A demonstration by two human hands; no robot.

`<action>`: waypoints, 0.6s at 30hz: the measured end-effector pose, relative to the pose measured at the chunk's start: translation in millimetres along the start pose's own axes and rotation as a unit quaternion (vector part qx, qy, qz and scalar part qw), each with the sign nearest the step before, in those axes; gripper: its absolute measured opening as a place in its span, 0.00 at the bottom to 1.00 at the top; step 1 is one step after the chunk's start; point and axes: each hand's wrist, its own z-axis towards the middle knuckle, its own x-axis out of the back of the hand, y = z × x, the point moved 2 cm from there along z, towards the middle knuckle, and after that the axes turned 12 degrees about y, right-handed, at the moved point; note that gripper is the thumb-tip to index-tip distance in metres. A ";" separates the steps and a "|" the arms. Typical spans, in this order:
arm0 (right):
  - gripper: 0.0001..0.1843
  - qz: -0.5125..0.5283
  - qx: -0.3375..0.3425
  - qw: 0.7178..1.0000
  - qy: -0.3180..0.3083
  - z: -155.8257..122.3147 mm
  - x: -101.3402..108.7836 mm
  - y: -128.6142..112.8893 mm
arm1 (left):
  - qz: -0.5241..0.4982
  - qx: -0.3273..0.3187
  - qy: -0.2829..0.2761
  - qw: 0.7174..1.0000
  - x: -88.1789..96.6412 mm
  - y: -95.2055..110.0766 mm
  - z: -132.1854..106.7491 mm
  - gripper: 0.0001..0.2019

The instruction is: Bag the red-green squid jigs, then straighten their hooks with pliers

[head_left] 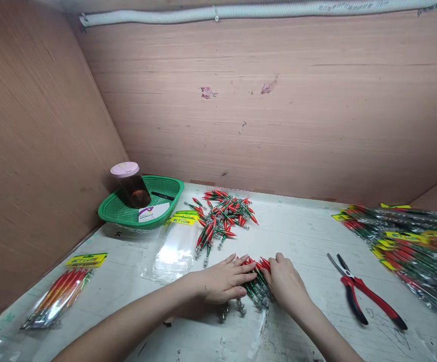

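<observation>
Touching slender red-green lures (256, 290), left hand (226, 279) is splaying fingers apart; right hand (286, 282) curling, grip unclear; pinkish wood-grained walls (278, 120) are bounding white desk (297, 236).

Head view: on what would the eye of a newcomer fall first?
It would probably fall on the heap of red and green lures in the middle, then the smaller bunch touched by the left hand and right hand. Next come the green basket at back left and the red-handled pliers at right, beside packed bags.
</observation>
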 end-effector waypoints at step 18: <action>0.13 0.103 -0.126 0.978 -0.131 31.6 11.2 37.0 | -0.065 0.419 0.202 0.883 -15.4 -0.6 -21.7 0.18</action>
